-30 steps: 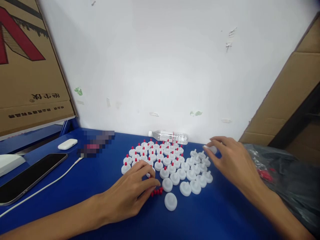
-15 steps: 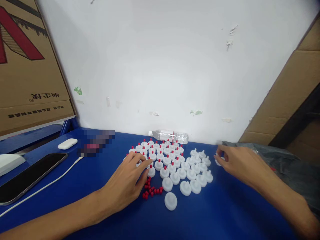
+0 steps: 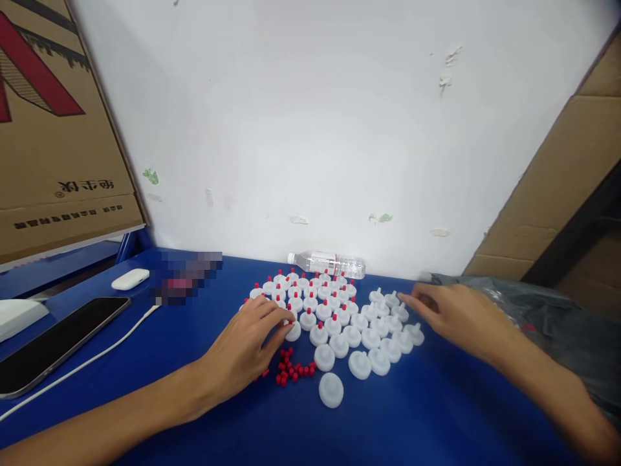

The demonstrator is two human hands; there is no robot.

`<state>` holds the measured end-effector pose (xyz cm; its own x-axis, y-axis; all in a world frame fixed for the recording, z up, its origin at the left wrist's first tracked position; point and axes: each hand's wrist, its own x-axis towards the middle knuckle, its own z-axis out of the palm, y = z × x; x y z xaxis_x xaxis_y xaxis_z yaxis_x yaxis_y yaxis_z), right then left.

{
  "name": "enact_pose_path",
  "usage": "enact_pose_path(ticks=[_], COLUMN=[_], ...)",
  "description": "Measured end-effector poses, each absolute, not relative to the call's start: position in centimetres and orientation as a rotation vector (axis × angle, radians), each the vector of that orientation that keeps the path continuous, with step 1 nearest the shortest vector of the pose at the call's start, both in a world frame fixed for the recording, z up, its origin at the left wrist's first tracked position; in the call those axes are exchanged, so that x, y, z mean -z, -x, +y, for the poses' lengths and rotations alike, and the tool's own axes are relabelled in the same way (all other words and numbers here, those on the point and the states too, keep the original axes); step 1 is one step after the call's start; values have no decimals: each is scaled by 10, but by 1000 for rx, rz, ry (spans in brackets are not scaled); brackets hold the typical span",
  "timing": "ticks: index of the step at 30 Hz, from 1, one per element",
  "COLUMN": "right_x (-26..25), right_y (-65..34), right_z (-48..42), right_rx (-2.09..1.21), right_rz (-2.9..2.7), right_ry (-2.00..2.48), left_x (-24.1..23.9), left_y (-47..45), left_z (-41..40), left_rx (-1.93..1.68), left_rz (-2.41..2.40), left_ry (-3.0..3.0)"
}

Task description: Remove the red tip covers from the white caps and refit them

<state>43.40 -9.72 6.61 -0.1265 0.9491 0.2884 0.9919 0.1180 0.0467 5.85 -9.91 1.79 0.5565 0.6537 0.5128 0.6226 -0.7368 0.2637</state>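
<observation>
White disc-shaped plastic caps with upright nozzles (image 3: 371, 338) stand in a cluster on the blue table; many at the left carry red tips. My left hand (image 3: 247, 343) is at the cluster's left edge, thumb and forefinger pinched round the red tip of a white cap (image 3: 293, 332). Its palm hides some pieces. My right hand (image 3: 451, 317) hovers at the right edge, a fingertip close to a bare-nozzled cap (image 3: 400, 312), holding nothing that I can see. Loose red tips (image 3: 290, 370) lie in front of the cluster.
A clear plastic bottle (image 3: 325, 263) lies against the wall behind the caps. To the left are a phone (image 3: 58, 343), a white earbud case (image 3: 130, 279) and a white cable (image 3: 114, 351). A dark plastic bag (image 3: 553, 323) is on the right, near cardboard (image 3: 548, 188).
My right hand has let go of a white cap, which now stands at the cluster's right edge, and has moved slightly left. My left fingers have closed in on the red tip.
</observation>
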Motion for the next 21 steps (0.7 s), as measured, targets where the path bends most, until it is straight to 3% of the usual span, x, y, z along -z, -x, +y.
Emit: enact_pose_path(ticks=[7,14,21], right_x=[-70,-57,-46], right_y=[-375,-317,-308], right_z=[-123,-153,-152], right_rx=[467,330,391], right_rz=[-2263,-2442,-2375], right_ry=[971,649,499], left_x=[-29,-30,-34], left_y=[-62,-64,-65], left_z=[-117,-134,-140], left_rx=[-1192,-1126,-1086], left_rz=[791,356,503], left_ry=[-2662,-2700,-2819])
